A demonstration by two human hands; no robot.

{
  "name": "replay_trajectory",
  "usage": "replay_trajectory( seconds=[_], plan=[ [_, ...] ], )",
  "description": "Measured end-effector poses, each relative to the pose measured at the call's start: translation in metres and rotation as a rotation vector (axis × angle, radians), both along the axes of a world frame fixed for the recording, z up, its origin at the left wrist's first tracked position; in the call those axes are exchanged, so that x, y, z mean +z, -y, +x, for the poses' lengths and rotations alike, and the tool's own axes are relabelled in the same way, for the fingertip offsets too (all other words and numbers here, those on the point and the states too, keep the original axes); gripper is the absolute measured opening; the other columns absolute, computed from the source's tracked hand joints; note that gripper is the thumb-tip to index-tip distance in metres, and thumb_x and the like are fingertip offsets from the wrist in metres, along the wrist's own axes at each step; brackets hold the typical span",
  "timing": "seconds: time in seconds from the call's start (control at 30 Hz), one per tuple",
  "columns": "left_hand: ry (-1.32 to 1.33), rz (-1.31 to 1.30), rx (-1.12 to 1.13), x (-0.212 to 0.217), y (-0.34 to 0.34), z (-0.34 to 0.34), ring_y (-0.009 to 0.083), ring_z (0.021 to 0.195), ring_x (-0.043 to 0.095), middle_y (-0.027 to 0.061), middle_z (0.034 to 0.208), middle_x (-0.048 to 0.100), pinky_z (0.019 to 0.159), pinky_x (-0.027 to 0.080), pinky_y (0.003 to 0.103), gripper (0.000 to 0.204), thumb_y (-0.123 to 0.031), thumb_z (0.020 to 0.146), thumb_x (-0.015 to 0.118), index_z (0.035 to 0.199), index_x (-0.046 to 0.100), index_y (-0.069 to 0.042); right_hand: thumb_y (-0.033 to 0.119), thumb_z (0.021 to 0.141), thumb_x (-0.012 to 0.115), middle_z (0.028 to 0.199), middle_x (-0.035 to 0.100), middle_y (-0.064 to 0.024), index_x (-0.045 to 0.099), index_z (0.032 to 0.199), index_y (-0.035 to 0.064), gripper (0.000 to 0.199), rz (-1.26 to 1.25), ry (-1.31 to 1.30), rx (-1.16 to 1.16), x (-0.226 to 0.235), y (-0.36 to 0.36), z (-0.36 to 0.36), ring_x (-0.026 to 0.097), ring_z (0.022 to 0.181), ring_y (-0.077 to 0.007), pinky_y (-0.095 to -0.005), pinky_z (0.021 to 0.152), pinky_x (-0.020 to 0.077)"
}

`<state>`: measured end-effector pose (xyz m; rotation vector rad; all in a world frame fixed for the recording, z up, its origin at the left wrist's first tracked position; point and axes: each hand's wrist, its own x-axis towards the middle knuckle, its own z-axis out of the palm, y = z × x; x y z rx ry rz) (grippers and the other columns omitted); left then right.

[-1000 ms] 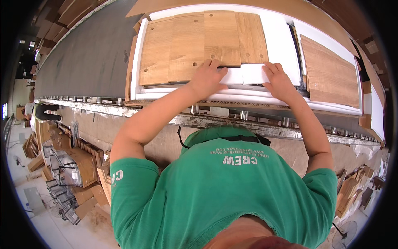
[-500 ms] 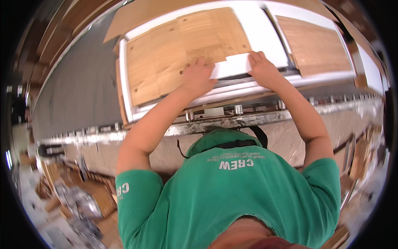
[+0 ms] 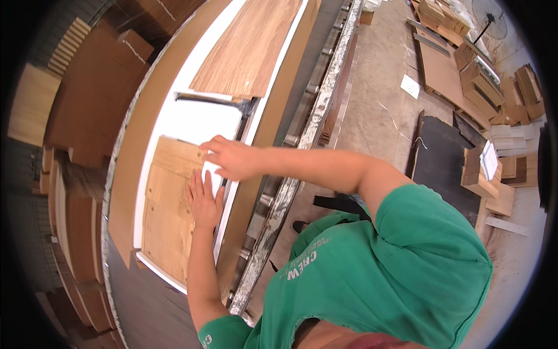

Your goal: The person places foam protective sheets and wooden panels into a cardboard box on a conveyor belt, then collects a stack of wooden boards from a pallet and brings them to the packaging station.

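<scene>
Wooden boards in a long carton point(image 3: 235, 203) lie on the conveyor, with white foam around them. My left hand point(image 3: 204, 200) rests flat on the near light-wood board point(image 3: 168, 203), fingers spread, its fingertips at a small white piece point(image 3: 210, 168). At the other end of that piece is my right hand point(image 3: 232, 158), its bent fingers apart and touching the piece and the board's edge. Both hands partly cover the white piece, so its full shape is hidden. Beyond a white foam block point(image 3: 200, 119) lies a second wood-grain board point(image 3: 247, 49).
A worn metal conveyor rail point(image 3: 285, 195) with rollers runs along my side of the carton. Stacked brown panels point(image 3: 87, 99) stand at the left. On the floor at the right are a dark panel point(image 3: 439, 154), wooden pieces and cardboard.
The view has swung, so the carton now runs lengthwise from near to far at the left. Both hands stay at the small white piece, with my right hand closer to my left.
</scene>
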<state>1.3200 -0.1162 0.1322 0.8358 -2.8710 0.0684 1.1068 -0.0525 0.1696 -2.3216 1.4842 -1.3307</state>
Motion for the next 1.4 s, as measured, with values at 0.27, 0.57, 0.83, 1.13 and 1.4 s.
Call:
replay_trajectory(
  seconds=[0.27,0.57,0.83,1.13,1.4],
  plan=[
    [0.293,-0.076,0.244,0.003,-0.007,0.006,0.0330,0.134,0.017,0.0130,0.147,0.016,0.105,0.013,0.056,0.060,-0.041,0.090,0.039,0.142,0.020,-0.017,0.008,0.076,0.061,0.116,0.048,-0.0137,0.058,0.096,0.0046,0.020,0.209,0.191,-0.164,-0.075,-0.199,-0.159,0.045,0.107,-0.0334,-0.0399,0.090,0.0402],
    [0.781,0.101,0.655,0.042,-0.021,-0.073,0.0307,0.136,0.013,0.0078,0.148,0.012,0.105,0.018,0.057,0.064,-0.044,0.082,0.053,0.138,0.030,-0.025,0.014,0.070,0.062,0.093,0.060,-0.0214,0.063,0.089,0.0018,0.023,1.088,0.269,-1.096,-0.234,-0.516,-0.400,0.057,0.088,-0.0381,-0.0442,0.079,0.0472],
    [-0.300,-0.185,0.615,0.036,0.060,-0.304,0.0316,0.098,0.056,0.0168,0.100,0.061,0.087,0.044,0.037,0.022,-0.014,0.075,0.062,0.093,0.063,0.000,0.025,0.073,0.062,0.099,0.062,-0.0198,0.064,0.099,0.0058,0.033,1.522,0.362,-1.128,-0.308,-0.578,-0.496,0.060,0.093,-0.0330,-0.0396,0.082,0.0488],
    [-0.830,0.266,-0.213,0.045,0.005,-0.851,0.0241,0.096,0.060,0.0125,0.099,0.064,0.086,0.045,0.032,0.010,-0.003,0.081,0.061,0.090,0.064,0.000,0.031,0.073,0.062,0.098,0.064,-0.0165,0.065,0.100,0.0072,0.036,1.478,0.794,-1.181,-0.305,-0.580,-0.639,0.060,0.095,-0.0311,-0.0361,0.085,0.0466],
    [-0.426,0.879,-1.061,-0.012,-0.221,-1.204,0.0245,0.090,0.059,0.0096,0.096,0.063,0.083,0.045,0.036,0.021,-0.004,0.073,0.065,0.094,0.062,-0.005,0.022,0.071,0.061,0.077,0.066,-0.0124,0.068,0.086,0.0056,0.023,1.089,1.167,-1.855,-0.269,-0.625,-0.757,0.065,0.075,-0.0242,-0.0331,0.070,0.0503]
  ],
)
